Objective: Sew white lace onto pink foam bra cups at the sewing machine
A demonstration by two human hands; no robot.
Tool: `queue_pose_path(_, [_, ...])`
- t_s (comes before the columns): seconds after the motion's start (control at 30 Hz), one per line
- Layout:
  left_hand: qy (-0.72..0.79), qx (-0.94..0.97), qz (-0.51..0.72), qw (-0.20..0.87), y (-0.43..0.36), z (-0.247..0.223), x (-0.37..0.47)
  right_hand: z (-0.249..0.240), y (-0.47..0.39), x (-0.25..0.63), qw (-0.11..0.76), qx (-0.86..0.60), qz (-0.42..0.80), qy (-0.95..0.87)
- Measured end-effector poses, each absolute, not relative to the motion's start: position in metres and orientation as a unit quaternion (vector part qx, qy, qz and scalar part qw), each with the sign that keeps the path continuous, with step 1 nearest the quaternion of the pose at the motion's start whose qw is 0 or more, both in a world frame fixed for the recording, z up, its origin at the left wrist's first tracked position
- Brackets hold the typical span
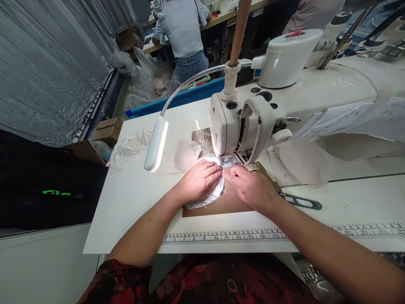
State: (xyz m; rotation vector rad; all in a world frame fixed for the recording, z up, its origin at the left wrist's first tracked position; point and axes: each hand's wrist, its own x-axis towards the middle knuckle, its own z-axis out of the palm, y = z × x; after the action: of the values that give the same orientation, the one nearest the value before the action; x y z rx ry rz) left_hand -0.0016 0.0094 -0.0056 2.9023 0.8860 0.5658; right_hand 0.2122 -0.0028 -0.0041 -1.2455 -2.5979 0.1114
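Observation:
A white lace-trimmed fabric cup piece (217, 191) lies under the sewing machine's needle area, on a brown sheet (236, 200). My left hand (201, 179) rests flat over this piece, its fingers stretched toward the presser foot. From the other side, my right hand (255, 185) meets the piece's right edge with a pointed index finger and curled fingers, seemingly pinching that edge; the fingertips are partly hidden. Just above both hands stands the white sewing machine (221, 122). Its needle is too small to make out. Left of my hands sits a pale cup (184, 155) with lace.
A lamp (156, 143) on a bendable neck hangs over the table's left side. White lace (131, 147) lies at the left edge. Dark thread snips or similar tool (300, 202) lie right of my wrist. A printed ruler (228, 237) runs along the front. Another person (182, 33) works behind.

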Motion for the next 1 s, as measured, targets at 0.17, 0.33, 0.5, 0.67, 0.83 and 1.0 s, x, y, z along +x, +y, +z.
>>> queue_pose_path(0.17, [0.28, 0.938, 0.199, 0.04, 0.0102, -0.0054, -0.0006, -0.0051, -0.0025, 0.2104, 0.136, -0.436, 0.039, -0.889])
queue_pose_path(0.33, [0.298, 0.934, 0.192, 0.045, 0.0108, -0.0057, 0.0008, -0.0053, -0.0015, 0.2074, 0.134, -0.461, 0.043, -0.876])
queue_pose_path(0.5, [0.301, 0.936, 0.179, 0.043, 0.0125, -0.0076, 0.0007, -0.006, -0.0006, 0.2059, 0.132, -0.468, 0.032, -0.873])
queue_pose_path(0.67, [0.314, 0.935, 0.158, 0.044, 0.0123, -0.0061, -0.0004, -0.0058, -0.0004, 0.2067, 0.135, -0.462, 0.031, -0.876])
queue_pose_path(0.83, [0.318, 0.936, 0.138, 0.053, 0.0123, -0.0021, -0.0009, -0.0057, -0.0004, 0.209, 0.148, -0.448, 0.046, -0.881])
queue_pose_path(1.0, [0.335, 0.932, 0.127, 0.051, 0.0143, -0.0019, -0.0005, -0.0047, 0.0002, 0.2106, 0.147, -0.446, 0.066, -0.881])
